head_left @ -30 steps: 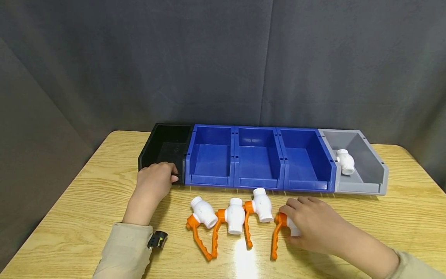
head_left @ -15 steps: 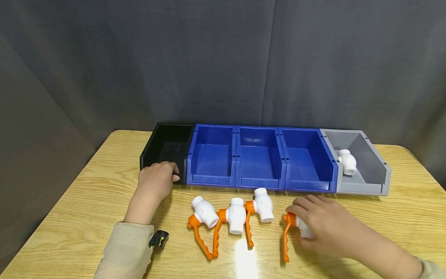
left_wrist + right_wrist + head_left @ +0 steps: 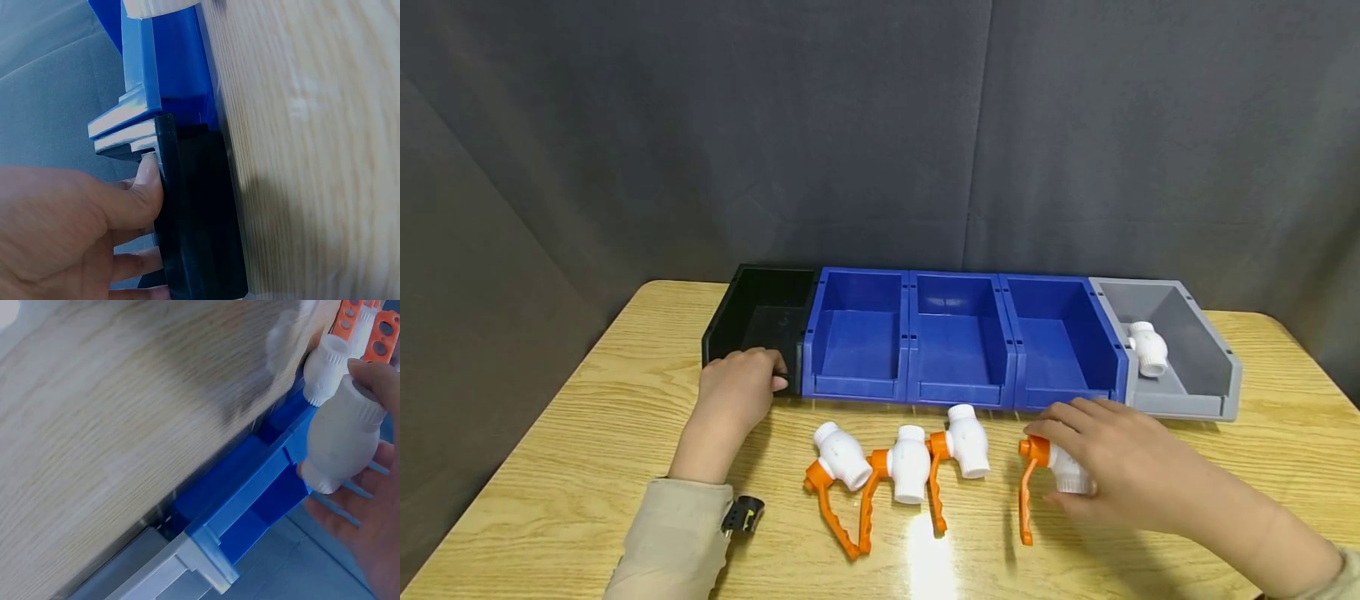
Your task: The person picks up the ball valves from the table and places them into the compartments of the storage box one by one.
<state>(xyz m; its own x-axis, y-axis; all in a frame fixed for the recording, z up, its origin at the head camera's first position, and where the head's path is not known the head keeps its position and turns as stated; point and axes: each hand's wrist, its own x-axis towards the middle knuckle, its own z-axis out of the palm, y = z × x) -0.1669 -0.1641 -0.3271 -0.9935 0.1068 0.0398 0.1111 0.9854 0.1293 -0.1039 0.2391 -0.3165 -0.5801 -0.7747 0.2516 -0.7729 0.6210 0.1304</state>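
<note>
My right hand [image 3: 1123, 467] grips a white ball valve [image 3: 1070, 472] with an orange lever handle [image 3: 1026, 504] hanging down at its left. The right wrist view shows the white valve body [image 3: 344, 437] between thumb and fingers, held in front of the blue bins. A shadow on the wood lies apart from the lever, so the valve is off the table. My left hand [image 3: 737, 392] holds the front wall of the black bin [image 3: 200, 219], its thumb near the rim's corner. Further ball valves lie on the table: a left one [image 3: 842, 456], a middle one [image 3: 910, 467] and a right one [image 3: 967, 442].
Three blue bins [image 3: 853, 387] stand in a row between the black bin and a grey bin [image 3: 1176, 405]. A white valve piece [image 3: 1147, 348] lies inside the grey bin. A dark curtain [image 3: 880, 133] hangs behind the wooden table [image 3: 587, 467].
My right hand has moved rightward with the ball valve, then lifted it off the table. The left hand stays at the black bin.
</note>
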